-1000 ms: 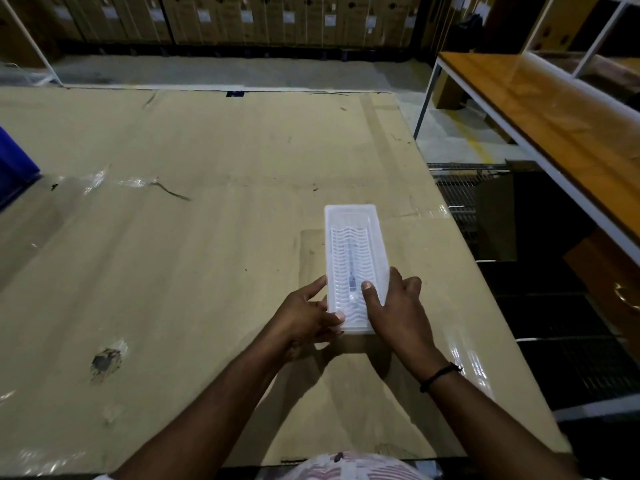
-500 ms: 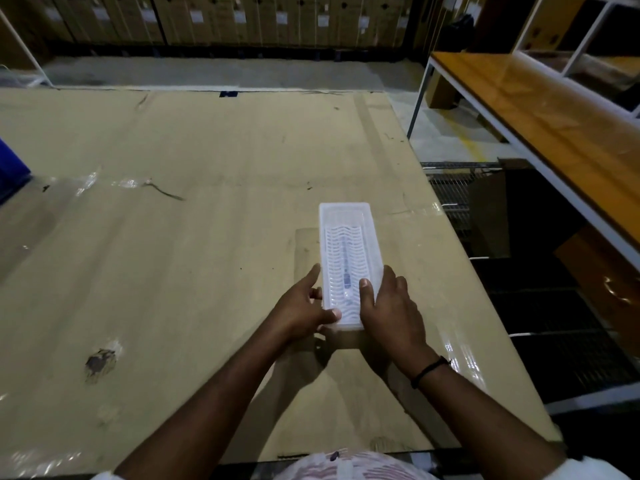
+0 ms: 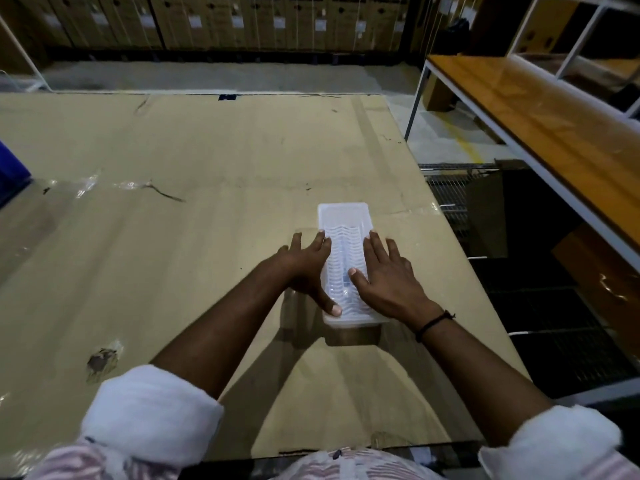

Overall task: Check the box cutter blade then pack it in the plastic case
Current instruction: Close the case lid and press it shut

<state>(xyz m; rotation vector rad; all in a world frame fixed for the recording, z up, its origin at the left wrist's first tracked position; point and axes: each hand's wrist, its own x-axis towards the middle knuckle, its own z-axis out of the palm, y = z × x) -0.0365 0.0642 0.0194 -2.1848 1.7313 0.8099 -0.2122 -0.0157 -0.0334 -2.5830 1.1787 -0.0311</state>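
Your left hand point(image 3: 306, 268) and right hand point(image 3: 388, 275) have flattened, fingers spread, pressing the plastic case point(image 3: 346, 258) lid down; packing looks nearly finished.

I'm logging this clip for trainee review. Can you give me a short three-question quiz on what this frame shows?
1. True or false: the plastic case lies flat on the cardboard-covered table.
2. Where do the hands rest? A) both on the case's lid B) one on the case, one on the blue bin C) both off the table.
3. Which wrist wears the dark band?

Key:
1. True.
2. A: the left hand and the right hand lie spread along the lid's two long sides, thumbs on top.
3. The right wrist.
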